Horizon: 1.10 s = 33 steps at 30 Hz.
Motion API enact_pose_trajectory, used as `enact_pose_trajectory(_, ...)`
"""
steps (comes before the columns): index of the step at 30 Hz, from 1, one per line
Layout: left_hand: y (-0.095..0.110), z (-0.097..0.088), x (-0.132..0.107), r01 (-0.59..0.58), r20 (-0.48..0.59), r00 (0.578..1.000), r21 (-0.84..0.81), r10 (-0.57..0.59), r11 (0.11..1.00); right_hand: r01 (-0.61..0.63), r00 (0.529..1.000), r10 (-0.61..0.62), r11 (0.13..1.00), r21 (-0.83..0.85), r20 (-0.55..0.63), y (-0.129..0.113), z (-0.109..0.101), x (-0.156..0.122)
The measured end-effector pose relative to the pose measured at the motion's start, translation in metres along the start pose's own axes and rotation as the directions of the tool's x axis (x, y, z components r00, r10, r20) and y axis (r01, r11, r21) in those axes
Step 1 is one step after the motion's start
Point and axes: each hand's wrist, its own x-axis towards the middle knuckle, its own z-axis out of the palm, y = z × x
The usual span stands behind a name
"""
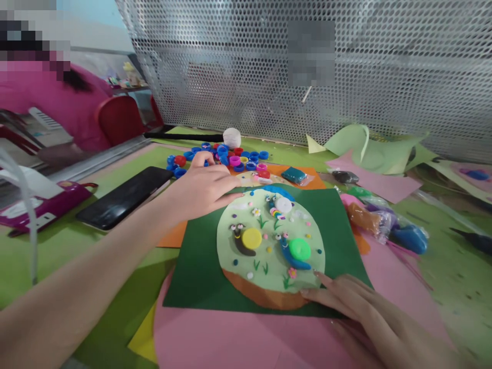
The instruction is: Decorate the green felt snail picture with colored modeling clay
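Note:
A dark green card lies on the paper in front of me, with a round pale green picture on it. Three clay snails decorate the picture: a brown one with a yellow bottle-cap shell, a blue one with a green shell and one with a white shell. Small clay flowers and grass surround them. At the card's upper left edge is my left hand, fingers bent and apart, holding nothing visible. My right hand rests over the lower right edge, fingers stretched out, two fingertips on the picture's rim.
Coloured bottle caps lie behind the card. A black phone and a purple case sit left. Wrapped clay packs are at right. Perforated metal rises behind the table; a person in pink is at far left.

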Motion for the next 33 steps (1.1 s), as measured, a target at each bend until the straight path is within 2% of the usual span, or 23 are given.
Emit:
enact_pose_trajectory(10, 0.003, 0.0, 0.0, -0.057, 0.058, 0.997, 0.081, 0.052, 0.995, 0.015, 0.999, -0.013, 0.996, 0.089, -0.031, -0.005, -0.005, 0.011)
enact_pose_trajectory(15, 0.005, 0.003, 0.002, -0.084, 0.041, 0.996, 0.113, 0.08, 0.99, -0.074, 0.996, 0.058, 0.964, 0.255, 0.07, -0.007, -0.006, 0.014)
enact_pose_trajectory(18, 0.007, 0.004, 0.003, -0.097, 0.053, 0.994, 0.131, 0.091, 0.987, -0.117, 0.992, 0.097, 0.934, 0.337, 0.075, -0.008, -0.004, 0.014)
enact_pose_trajectory(28, 0.006, 0.011, 0.0, -0.114, 0.121, 0.987, 0.098, 0.102, 0.989, -0.19, 0.981, 0.186, 0.891, 0.411, 0.051, -0.013, 0.0, 0.018)
enact_pose_trajectory(33, 0.006, 0.012, 0.0, -0.112, 0.125, 0.987, 0.087, 0.101, 0.99, -0.221, 0.975, 0.186, 0.872, 0.437, 0.122, -0.011, 0.003, 0.016)
